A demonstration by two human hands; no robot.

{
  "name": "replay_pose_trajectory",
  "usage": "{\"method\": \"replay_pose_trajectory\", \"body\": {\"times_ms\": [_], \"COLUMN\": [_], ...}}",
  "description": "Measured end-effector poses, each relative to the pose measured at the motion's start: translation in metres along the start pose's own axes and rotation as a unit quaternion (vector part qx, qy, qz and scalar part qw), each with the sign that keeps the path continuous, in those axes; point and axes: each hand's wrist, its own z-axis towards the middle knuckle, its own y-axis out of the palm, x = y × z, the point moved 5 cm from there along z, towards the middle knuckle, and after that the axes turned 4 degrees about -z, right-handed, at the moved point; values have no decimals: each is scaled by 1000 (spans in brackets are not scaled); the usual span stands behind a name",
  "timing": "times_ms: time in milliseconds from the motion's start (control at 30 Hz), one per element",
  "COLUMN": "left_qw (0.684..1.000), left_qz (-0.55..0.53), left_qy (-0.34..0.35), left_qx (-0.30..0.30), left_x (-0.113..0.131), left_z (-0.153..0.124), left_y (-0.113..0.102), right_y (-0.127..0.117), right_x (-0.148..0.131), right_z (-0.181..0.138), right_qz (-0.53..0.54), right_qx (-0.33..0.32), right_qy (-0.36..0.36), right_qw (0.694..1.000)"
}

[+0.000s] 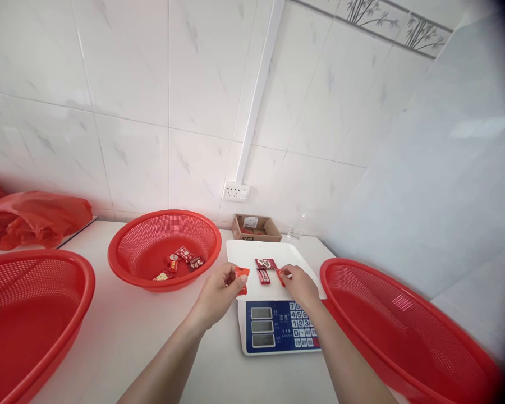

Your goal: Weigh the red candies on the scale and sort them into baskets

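Note:
My left hand (pixel 221 289) is closed on a small red packet (pixel 243 272) above the left edge of the weighing scale's white pan (pixel 244 252). Over the right part of the pan, the fingers of my right hand (pixel 299 285) pinch another red packet (pixel 280 278). Between my hands, a dark red packet with white lettering (pixel 265 264) and a smaller red packet (pixel 263 276) lie on the pan. The scale's blue panel (pixel 283 325) faces me, with three grey displays on its left and number keys partly hidden by my right forearm.
A round red basket (pixel 122 252) with several small packets stands left of the scale. Other red baskets are at the near left (pixel 82 275) and right (pixel 336 269). Behind the scale are a cardboard box (pixel 256 237) and a clear plastic bottle (pixel 297 226). Red plastic bags (pixel 42 216) lie far left.

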Motion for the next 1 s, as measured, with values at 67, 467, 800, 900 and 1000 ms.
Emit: {"method": "replay_pose_trajectory", "body": {"times_ms": [67,467,800,900,1000], "left_qw": [1000,1000,1000,1000,1000], "left_qz": [3,2,3,10,13], "left_qy": [3,22,11,10,11], "left_qx": [-2,-13,-24,-22,-21], "left_x": [-1,-4,-6,-6,-5], "left_z": [0,2,2,2,1], "left_y": [0,1,4,3,3], "right_y": [-2,6,3,7,7], "right_x": [6,-47,-4,1,-1], "right_z": [1,-25,-12,-10,-10], "right_qz": [-5,67,50,77,90], "right_qx": [6,38,62,37,33], "right_qy": [9,-221,-147,-143,-144], "right_qw": [1000,972,986,986,985]}}
